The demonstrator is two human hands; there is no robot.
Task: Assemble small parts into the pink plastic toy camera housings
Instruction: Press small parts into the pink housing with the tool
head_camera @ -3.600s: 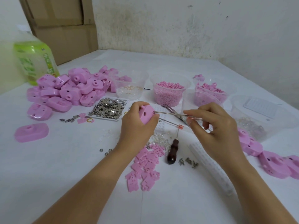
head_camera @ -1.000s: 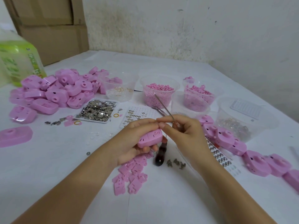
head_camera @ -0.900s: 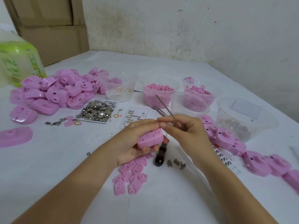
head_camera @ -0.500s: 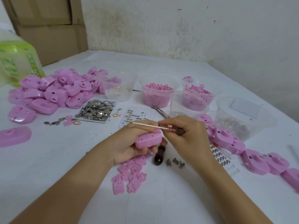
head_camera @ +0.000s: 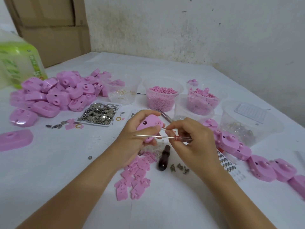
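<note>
Tipped the pink housing (head_camera: 149, 128) face-up since half a second ago, dropping the screwdriver (head_camera: 158, 137) shaft across its near edge.

Held above the tabletop (head_camera: 49, 171) at scene centre, clamped in the left hand (head_camera: 137, 141) with thumb and curled fingers round its rim. Closed round the screwdriver's red handle with the right hand (head_camera: 193, 142), fingertips pinching something at the housing's right edge (too small to tell what). Judged light, stiff, smooth moulded plastic, likely slippery: best gripped by the edges, clear of the holes. Farther back, left to right: flat tray (head_camera: 99, 113) of silvery pieces, cup of gold rings (head_camera: 122, 94), cup of pink beads (head_camera: 162, 98), cup of small pink parts (head_camera: 205, 97) behind a nearly empty cup (head_camera: 186, 106), then a large tub (head_camera: 244, 128) of clear bits with a white tray inside.
</note>
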